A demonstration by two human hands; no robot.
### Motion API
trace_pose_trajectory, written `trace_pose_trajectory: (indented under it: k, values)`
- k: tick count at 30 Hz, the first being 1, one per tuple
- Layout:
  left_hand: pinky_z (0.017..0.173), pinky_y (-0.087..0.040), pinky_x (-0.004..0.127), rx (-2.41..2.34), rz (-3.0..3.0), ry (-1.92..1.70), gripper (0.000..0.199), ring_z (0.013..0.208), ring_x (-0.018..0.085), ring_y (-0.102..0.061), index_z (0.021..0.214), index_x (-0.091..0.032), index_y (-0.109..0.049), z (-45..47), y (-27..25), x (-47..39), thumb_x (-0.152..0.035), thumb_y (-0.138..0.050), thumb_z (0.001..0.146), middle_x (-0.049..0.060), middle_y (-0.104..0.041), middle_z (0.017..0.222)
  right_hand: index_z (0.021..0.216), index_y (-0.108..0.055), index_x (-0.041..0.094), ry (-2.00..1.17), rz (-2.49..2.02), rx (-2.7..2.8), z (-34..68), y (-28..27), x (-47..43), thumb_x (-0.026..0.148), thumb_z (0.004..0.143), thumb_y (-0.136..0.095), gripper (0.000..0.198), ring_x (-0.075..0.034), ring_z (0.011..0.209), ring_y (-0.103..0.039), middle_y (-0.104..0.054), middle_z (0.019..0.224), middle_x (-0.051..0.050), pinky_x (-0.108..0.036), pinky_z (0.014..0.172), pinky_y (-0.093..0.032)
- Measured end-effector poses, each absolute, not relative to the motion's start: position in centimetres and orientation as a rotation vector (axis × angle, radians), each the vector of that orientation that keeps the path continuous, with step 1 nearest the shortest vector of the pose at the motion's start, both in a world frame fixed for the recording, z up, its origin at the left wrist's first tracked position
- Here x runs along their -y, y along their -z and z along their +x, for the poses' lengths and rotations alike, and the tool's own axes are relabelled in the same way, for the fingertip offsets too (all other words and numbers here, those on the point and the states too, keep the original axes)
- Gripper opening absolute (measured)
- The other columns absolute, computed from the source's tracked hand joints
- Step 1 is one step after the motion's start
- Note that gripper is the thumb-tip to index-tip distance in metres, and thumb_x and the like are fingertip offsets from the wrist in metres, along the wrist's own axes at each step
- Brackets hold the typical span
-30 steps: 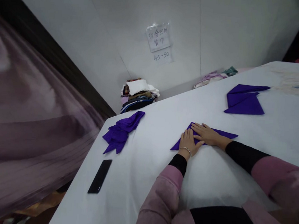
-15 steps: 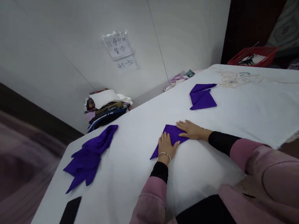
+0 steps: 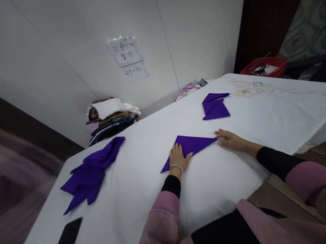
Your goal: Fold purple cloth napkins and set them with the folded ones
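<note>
Purple folded cloth [image 3: 195,146], flat and pointed at both ends, lies on a white-draped table [image 3: 142,199] in front of you. Your left hand [image 3: 179,157], a pale bracelet at the wrist, rests on its left part, fingers spread and grasping nothing; your right hand [image 3: 231,139] is at its right tip, fingers stretched out and unclenched, though whether they touch the fabric you cannot tell. Beyond the purple folded cloth rises a light grey wall [image 3: 73,36], where two handwritten paper sheets [image 3: 125,55] hang, the lower reading "45-50."

The table's far edge slants behind the cloth along a stack of folded multicoloured garments [image 3: 112,120] and a smaller pink-and-green fabric heap [image 3: 189,91]; the near edge drops off to its right, over brown flooring [image 3: 275,194]. White fabric stretches between it and a second angular purple folded piece [image 3: 216,107] behind it, and between it and a loosely layered purple bundle [image 3: 91,172] well to its left. Nearer you than that bundle lies a flat black rectangular object [image 3: 69,235].

Far right of the cloth, past the table, sits a red plastic basket [image 3: 281,67] holding something white and something black, too small to identify.
</note>
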State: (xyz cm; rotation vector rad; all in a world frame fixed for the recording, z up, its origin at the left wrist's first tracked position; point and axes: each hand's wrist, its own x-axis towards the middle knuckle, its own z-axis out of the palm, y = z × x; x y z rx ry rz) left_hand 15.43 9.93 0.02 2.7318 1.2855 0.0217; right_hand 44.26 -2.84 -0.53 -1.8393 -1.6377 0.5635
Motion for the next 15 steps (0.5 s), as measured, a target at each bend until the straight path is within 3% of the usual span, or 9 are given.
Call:
trace_pose_trajectory:
  k: [8, 15]
  values:
    - [0.117, -0.013, 0.040, -1.305, 2.714, -0.036, 0.081, 0.142, 0.025, -0.015, 0.144, -0.011, -0.029, 15.4, 0.0, -10.0, -0.066, -0.021, 0.085, 0.013, -0.023, 0.153, 0.083, -0.061, 0.021, -0.448, -1.904, 1.680, 43.4, 1.6, 0.7, 0.055, 0.079, -0.049, 0.037, -0.033, 0.136, -0.027, -0.048, 0.139, -0.013, -0.055, 0.109, -0.017]
    - [0.117, -0.012, 0.039, -1.307, 2.697, -0.046, 0.081, 0.143, 0.025, -0.014, 0.145, -0.012, -0.030, 15.2, 0.0, -10.0, -0.066, -0.023, 0.084, 0.012, -0.023, 0.153, 0.081, -0.060, 0.022, -0.385, -1.999, 1.747, 43.5, 2.4, 0.1, 0.048, 0.085, -0.038, 0.034, -0.029, 0.138, -0.025, -0.044, 0.143, -0.012, -0.052, 0.109, -0.021]
